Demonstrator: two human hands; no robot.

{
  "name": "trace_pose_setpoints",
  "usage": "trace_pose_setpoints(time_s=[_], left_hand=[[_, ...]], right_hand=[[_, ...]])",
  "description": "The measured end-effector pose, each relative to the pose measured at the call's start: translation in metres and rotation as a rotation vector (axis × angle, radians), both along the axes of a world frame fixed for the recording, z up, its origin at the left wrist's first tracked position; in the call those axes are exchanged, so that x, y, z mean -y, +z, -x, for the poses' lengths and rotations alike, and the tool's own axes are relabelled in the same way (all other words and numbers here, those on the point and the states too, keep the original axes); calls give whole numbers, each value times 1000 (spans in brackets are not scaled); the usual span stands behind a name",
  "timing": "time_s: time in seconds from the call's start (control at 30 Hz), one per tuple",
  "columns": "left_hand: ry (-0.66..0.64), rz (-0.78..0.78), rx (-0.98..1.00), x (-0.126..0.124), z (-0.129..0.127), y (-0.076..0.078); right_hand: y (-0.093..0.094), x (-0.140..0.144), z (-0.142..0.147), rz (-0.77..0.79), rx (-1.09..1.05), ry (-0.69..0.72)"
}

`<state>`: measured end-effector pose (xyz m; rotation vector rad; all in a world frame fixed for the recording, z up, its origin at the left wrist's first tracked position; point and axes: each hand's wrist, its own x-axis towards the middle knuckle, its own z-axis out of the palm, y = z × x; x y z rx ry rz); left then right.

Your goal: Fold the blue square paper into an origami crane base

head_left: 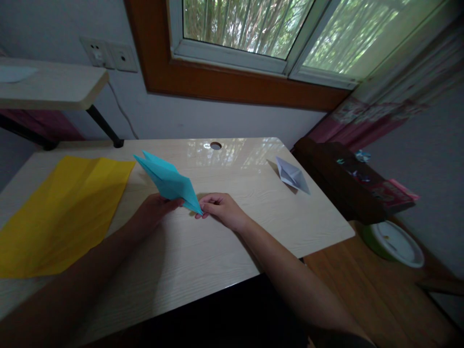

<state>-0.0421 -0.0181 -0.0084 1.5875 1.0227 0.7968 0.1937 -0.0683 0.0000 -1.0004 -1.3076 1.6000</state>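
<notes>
A folded piece of turquoise origami paper [168, 181] is held up just above the pale wooden desk [217, 251], pointed at both ends. My left hand [157, 209] grips its lower edge, thumb on the near face and the other fingers mostly hidden behind the paper. At the paper's lower right tip, my right hand [221, 209] pinches the narrow point between thumb and fingers. To the left lies a large yellow sheet [68, 212], spread flat with faint creases. A white folded paper boat [292, 175] rests near the desk's right edge.
A raised shelf [54, 87] on black legs stands at the back left. The desk has a round cable hole [216, 145] near the wall. Beyond its right edge are a dark wooden cabinet [326, 179] and a green-and-white bin [395, 244] on the floor.
</notes>
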Motion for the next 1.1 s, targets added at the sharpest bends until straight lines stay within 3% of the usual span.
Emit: trace_pose_setpoints(time_s=[0.1, 0.33, 0.63, 0.9, 1.1], left_hand=[[53, 110, 143, -2, 0, -8], [181, 142, 128, -2, -3, -9], [178, 125, -11, 5, -10, 17], [158, 186, 88, -1, -8, 5], [145, 184, -1, 2, -9, 13]], right_hand=[[0, 0, 3, -7, 26, 29], [4, 1, 8, -36, 132, 64], [4, 0, 13, -3, 208, 69], [0, -6, 16, 74, 178, 46], [3, -6, 20, 42, 220, 93]])
